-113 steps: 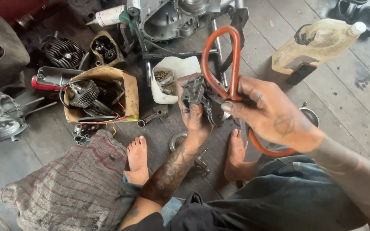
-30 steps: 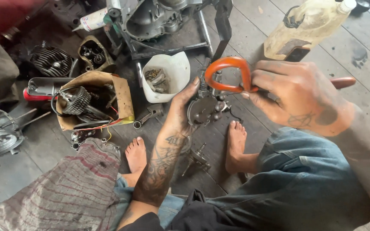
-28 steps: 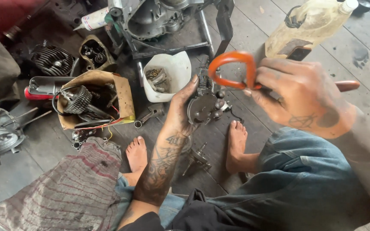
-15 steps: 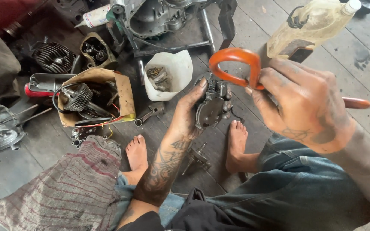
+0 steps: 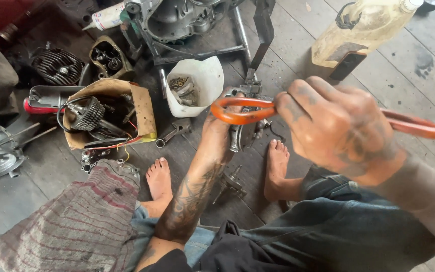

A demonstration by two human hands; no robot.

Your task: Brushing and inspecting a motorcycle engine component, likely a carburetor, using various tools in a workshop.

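Note:
My left hand (image 5: 216, 135) grips a dark metal engine part (image 5: 245, 128) and holds it up over the wooden floor between my bare feet. My right hand (image 5: 341, 130) is closed around the orange-handled pliers (image 5: 240, 112); one orange handle loops toward the engine part, the other (image 5: 414, 125) sticks out to the right past my wrist. The pliers' jaws are hidden behind my right hand. A small metal shaft piece (image 5: 230, 181) lies on the floor below the part.
A cut white plastic container (image 5: 205, 80) with small metal bits stands ahead. A cardboard box (image 5: 142, 108) of gears and wires sits left, with an engine case (image 5: 177, 20) behind, a yellowish jug (image 5: 363, 30) far right, a striped rag (image 5: 76, 221) near left.
My right hand with the pliers has come closer to the camera and lower. My left hand has tilted the engine part more upright, and the view has shifted slightly.

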